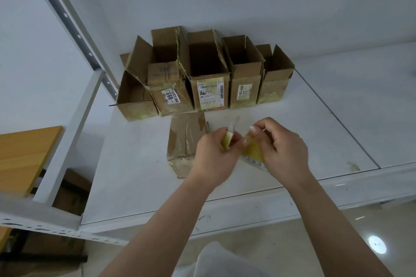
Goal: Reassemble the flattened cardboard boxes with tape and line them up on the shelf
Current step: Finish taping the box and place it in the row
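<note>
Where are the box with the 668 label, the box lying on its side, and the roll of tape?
Box with the 668 label [167, 92], head view, front face.
Box lying on its side [183, 141], head view, upper face.
Roll of tape [254, 152], head view, yellowish side.

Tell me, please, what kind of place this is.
Probably a storeroom or packing area: a white metal shelf with a perforated upright post, and a row of open brown cardboard boxes with shipping labels on it.

Bare forearms; glossy nails; white garment
</note>
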Motion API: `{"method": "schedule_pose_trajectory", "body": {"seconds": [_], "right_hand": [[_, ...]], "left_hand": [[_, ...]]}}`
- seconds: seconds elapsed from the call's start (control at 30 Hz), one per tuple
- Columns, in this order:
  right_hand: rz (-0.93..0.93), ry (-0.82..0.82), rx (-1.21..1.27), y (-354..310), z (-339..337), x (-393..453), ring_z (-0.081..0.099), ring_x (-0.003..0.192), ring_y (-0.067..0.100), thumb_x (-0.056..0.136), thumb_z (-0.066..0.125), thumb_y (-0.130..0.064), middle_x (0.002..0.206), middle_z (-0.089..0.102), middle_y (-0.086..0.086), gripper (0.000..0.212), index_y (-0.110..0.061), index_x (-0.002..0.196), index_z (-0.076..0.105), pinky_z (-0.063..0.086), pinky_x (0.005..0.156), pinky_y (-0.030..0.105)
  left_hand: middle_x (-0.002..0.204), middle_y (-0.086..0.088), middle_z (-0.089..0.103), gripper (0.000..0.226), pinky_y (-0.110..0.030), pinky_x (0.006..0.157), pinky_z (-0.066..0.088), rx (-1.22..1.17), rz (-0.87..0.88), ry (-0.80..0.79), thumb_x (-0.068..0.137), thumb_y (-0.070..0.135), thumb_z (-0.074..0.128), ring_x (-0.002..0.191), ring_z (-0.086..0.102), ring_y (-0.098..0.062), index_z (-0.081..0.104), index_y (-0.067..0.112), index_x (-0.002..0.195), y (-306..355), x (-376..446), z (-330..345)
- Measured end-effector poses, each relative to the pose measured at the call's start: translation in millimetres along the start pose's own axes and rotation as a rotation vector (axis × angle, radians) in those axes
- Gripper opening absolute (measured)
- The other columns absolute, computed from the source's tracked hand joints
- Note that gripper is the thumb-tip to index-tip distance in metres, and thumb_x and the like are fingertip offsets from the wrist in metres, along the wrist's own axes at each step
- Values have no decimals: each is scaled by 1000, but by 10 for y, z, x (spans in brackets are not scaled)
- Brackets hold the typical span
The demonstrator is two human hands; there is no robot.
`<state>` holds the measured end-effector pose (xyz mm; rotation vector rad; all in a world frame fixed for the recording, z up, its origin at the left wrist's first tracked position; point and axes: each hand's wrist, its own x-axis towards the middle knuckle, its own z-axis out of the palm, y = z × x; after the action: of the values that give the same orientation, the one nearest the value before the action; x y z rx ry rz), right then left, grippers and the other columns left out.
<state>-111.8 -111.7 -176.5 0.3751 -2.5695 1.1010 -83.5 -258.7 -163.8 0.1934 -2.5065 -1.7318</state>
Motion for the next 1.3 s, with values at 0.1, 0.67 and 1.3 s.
{"method": "schedule_pose_trajectory", "body": {"seconds": [0.1,0.67,1.3], "right_hand": [[-66,63,-42,-22,21,35,54,51,13,93,30,-56,58,55,-7,49,-24,117,60,38,48,27],[-33,247,-211,278,191,94,54,49,30,98,49,-31,66,67,4,25,-16,114,62,43,52,31],[-113,-214,-43,-190,509,-48,58,93,28,99,41,-46,101,60,9,47,-20,136,54,48,82,42]], "left_hand": [[44,14,44,19,-10,42,30,-269,-54,-52,90,14,69,39,35,-2,62,13,72,75,-54,45],[58,10,61,20,-20,48,42,-114,-91,223,89,37,67,50,48,-5,68,16,88,-68,-90,-608],[123,7,55,36,-14,82,45,140,-110,301,88,50,59,113,57,-7,61,36,121,-1030,-233,-1154]]}}
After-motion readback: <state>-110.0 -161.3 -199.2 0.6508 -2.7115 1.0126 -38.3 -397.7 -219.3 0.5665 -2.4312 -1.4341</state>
